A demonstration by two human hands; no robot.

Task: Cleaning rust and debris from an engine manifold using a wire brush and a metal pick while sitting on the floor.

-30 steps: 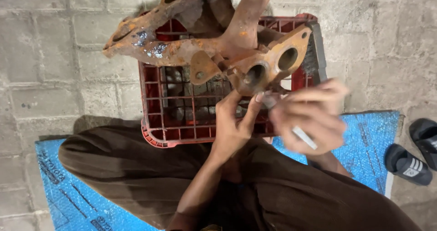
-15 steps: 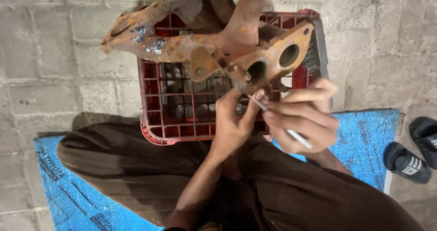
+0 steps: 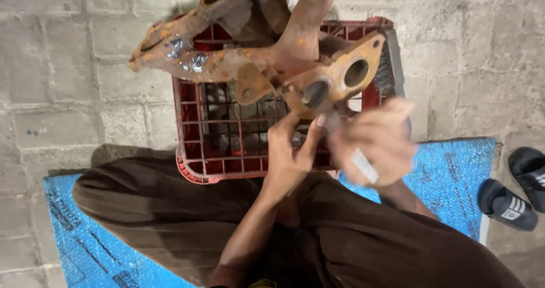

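Two hands at rusty manifold [image 3: 272,66] flange; left hand [image 3: 289,152] fingertips pinch below a port. Right hand [image 3: 374,143] blurred, curled around a thin tool [image 3: 363,166]; red crate [image 3: 227,146] beyond fingers.

Both forearms are bare; no sleeve, watch or ring shows on either. The left hand [image 3: 286,157] is sharp in view, with short, plain nails. The right hand [image 3: 377,143] is blurred, so its fingers cannot be told apart; a small pale strip lies across it, too smeared to tell what it is. The legs are covered in loose, dark brown cloth [image 3: 164,220], plain and unpatterned, falling in soft folds over both knees.
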